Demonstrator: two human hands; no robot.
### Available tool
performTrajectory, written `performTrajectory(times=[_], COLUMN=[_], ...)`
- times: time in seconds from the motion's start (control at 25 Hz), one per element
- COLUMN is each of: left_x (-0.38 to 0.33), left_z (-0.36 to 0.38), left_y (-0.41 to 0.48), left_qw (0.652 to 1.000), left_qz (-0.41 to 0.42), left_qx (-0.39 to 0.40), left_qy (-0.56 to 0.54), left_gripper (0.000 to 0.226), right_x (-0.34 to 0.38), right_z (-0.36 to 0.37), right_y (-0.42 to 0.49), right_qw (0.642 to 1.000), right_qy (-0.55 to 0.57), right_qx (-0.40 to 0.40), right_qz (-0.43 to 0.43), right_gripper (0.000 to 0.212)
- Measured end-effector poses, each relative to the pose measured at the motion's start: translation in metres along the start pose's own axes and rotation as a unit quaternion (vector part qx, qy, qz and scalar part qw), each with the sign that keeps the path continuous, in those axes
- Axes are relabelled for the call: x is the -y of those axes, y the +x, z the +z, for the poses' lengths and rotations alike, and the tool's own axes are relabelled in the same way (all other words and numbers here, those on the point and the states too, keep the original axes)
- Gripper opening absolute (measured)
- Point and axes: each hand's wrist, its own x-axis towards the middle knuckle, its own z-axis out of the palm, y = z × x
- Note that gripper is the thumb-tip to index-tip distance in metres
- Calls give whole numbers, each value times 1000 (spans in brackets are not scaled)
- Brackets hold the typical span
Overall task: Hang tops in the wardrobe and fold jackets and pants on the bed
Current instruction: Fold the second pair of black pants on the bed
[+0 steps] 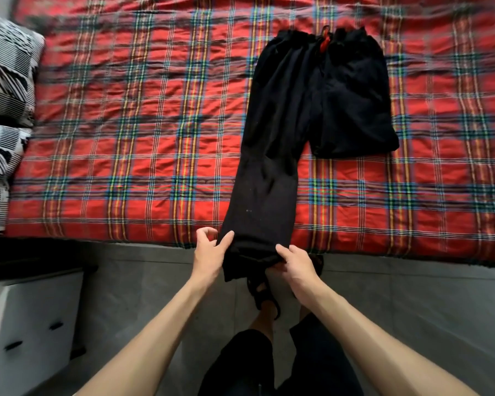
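Likely to fold the leg up the red plaid bed, the right hand pinches the black cloth pants at the hem; the left hand has an unclear grip.

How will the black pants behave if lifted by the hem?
Likely floppy: the black pants lie creased, and the hem sags over the bed edge where the right hand grips it. Probably light, as the cloth looks thin. The far end would likely drag, not lift.

The person wears black knee-length cloth shorts and black strappy open sandals, and both forearms are bare.
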Motion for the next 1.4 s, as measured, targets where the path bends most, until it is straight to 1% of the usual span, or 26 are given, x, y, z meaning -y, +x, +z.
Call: performTrajectory(times=[0.04, 0.08, 0.12, 0.16, 0.24, 0.28, 0.32, 0.36, 0.4, 0.44, 0.48, 0.56, 0.6, 0.64, 0.68, 0.72, 0.8, 0.88, 0.92, 0.96, 1.04, 1.12, 1.2, 1.24, 1.32, 1.4], left_x=[-3, -6, -8, -8, -5, -3, -3, -5, -9, -12, -14, -15, -17, -23, -36, -53, -97, -136, -147, -161, -176, -200, -243, -267, -309, -327], left_z=[-1, -3, -5, -7, -8, -9, -11, -15, -20, -24, -28, -32, -33, -33, -32, -29, -19, -3, 7, 23, 47, 79, 109, 121, 151, 182], left_y=[-1, -1, 0, -1, -4, -4, -4, -1, 1, 2, 3, 2, 3, 5, 10, 15, 26, 52, 65, 92, 131, 179, 233, 264, 330, 393], left_qw=[992, 973, 955, 948, 961, 970, 977, 980, 975, 966, 952, 933, 939, 953, 967, 969, 963, 959, 956, 951, 954, 962, 969, 969, 964, 961], left_qz=[-9, -14, -14, -7, 4, 7, 10, 13, 18, 17, 6, -31, -21, 15, 73, 134, 217, 265, 281, 292, 267, 238, 228, 228, 257, 270], left_qx=[68, 134, 183, 216, 238, 222, 192, 159, 144, 151, 171, 220, 226, 221, 205, 187, 152, 103, 76, 54, 44, 67, 95, 94, 70, 47], left_qy=[-102, -189, -233, -233, -139, -99, -93, -117, -166, -209, -255, -284, -257, -205, -135, -87, -45, -2, 36, 82, 132, 112, 29, -3, -15, 12], left_gripper=[47, 51, 54, 50, 30, 28, 28, 27, 22, 20, 25, 43, 48, 51, 53, 53, 44, 30, 22, 14, 8, 24, 33, 36, 44, 36], right_x=[3, 4, 8, 7, -1, 0, 5, 10, 16, 20, 24, 27, 32, 42, 59, 79, 126, 163, 172, 187, 201, 230, 280, 308, 359, 380], right_z=[1, 1, 1, 0, -6, -7, -7, -8, -8, -8, -7, -7, -7, -9, -11, -13, -12, -8, -6, -9, -16, -24, -23, -20, -14, -8], right_y=[-3, -3, -5, -7, -7, -10, -14, -13, -12, -13, -15, -21, -22, -20, -16, -11, -1, 23, 34, 59, 102, 156, 208, 236, 295, 363], right_qw=[999, 996, 996, 998, 997, 994, 994, 994, 995, 996, 996, 996, 993, 987, 981, 976, 966, 963, 958, 942, 908, 915, 943, 952, 954, 946], right_qy=[48, 82, 93, 61, -57, -92, -90, -74, -45, -23, 4, -23, -71, -114, -130, -128, -115, -98, -124, -187, -294, -285, -199, -149, -94, -127], right_qx=[11, 14, 14, 4, -17, -15, -7, 11, 34, 52, 64, 79, 81, 73, 63, 55, 45, 24, -6, -55, -107, -75, -9, 3, -15, -50], right_qz=[18, 16, 9, -5, -45, -57, -68, -77, -81, -71, -54, -34, -55, -91, -133, -170, -228, -249, -257, -273, -279, -277, -266, -269, -286, -294], right_gripper=[23, 24, 27, 33, 44, 38, 28, 21, 21, 24, 29, 42, 48, 50, 46, 40, 29, 18, 10, 6, 19, 32, 46, 40, 12, 14])
